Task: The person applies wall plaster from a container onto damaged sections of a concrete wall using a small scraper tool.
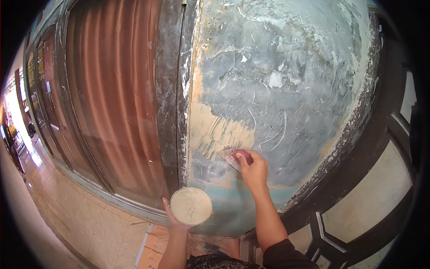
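My right hand (253, 168) grips a small scraper (230, 157) with a reddish part, its blade against the grey, patchy wall (291, 103). Just above the blade is a ridged, streaky patch of beige putty (217, 127) on that wall. Low in the middle, my left hand (174, 217) holds a round container of cream putty (191, 206) from beside and beneath, its thumb up along the left side and most fingers hidden behind it.
Left are a glazed panel with reddish curtain (112, 89) and a tiled floor (89, 219) running to a bright opening. A weathered dark post (168, 112) borders the wall. Orange sheeting (156, 246) lies below me. Dark framed panelling (367, 193) curves along the right.
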{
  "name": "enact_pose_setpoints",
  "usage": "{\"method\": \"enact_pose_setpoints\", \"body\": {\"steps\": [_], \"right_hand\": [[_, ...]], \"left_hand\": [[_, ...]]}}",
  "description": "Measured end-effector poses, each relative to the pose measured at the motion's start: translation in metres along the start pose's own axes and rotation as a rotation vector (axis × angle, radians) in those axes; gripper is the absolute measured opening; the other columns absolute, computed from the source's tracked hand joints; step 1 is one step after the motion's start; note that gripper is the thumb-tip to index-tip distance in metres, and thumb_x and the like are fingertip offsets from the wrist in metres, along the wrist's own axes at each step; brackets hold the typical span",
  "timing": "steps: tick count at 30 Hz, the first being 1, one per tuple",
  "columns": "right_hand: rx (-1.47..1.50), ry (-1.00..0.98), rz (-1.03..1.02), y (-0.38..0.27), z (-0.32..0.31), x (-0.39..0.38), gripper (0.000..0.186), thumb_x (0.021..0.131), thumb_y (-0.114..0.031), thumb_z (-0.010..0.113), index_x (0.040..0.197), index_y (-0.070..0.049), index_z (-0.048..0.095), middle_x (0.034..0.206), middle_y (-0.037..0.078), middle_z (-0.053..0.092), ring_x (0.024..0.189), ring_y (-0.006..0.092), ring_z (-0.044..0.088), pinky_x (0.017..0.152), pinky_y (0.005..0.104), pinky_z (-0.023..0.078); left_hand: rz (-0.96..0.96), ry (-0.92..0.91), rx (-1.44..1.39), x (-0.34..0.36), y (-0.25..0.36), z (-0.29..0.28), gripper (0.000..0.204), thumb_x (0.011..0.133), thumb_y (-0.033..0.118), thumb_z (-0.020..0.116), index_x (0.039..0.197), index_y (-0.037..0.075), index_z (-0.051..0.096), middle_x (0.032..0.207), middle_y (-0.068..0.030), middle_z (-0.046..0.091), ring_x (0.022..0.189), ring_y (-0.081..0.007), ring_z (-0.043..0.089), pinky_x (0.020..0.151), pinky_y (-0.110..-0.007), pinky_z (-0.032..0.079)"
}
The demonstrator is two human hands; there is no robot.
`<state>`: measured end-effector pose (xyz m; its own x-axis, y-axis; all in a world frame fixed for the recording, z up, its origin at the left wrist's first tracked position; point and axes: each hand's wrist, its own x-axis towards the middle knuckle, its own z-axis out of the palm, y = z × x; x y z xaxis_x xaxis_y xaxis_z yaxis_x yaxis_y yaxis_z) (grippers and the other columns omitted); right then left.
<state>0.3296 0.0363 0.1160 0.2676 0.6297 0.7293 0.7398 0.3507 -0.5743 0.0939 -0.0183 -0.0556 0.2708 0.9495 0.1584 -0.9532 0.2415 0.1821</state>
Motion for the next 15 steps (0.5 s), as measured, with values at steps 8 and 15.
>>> {"method": "enact_pose_setpoints", "body": {"steps": [8,15], "right_hand": [[0.052,0.003,0.083,-0.011,-0.007,0.011,0.027,0.09,-0.027,0.082,0.098,-0.002,0.076,0.091,0.019,0.074,0.081,0.0393,0.071,0.073,0.0448,0.054],[-0.097,-0.021,0.03,-0.013,-0.003,0.012,0.027,0.09,-0.028,0.082,0.1,-0.003,0.077,0.094,0.018,0.075,0.083,0.0392,0.072,0.074,0.0443,0.055]], "left_hand": [[0.04,0.072,0.019,0.001,0.001,-0.018,0.099,0.09,0.088,0.041,0.153,0.012,0.048,0.158,-0.0217,0.045,0.135,-0.0566,0.049,0.092,-0.092,0.037],[0.046,0.069,0.024,0.005,0.003,-0.026,0.1,0.089,0.089,0.042,0.153,0.013,0.048,0.158,-0.0228,0.043,0.136,-0.0574,0.047,0.092,-0.092,0.037]]}}
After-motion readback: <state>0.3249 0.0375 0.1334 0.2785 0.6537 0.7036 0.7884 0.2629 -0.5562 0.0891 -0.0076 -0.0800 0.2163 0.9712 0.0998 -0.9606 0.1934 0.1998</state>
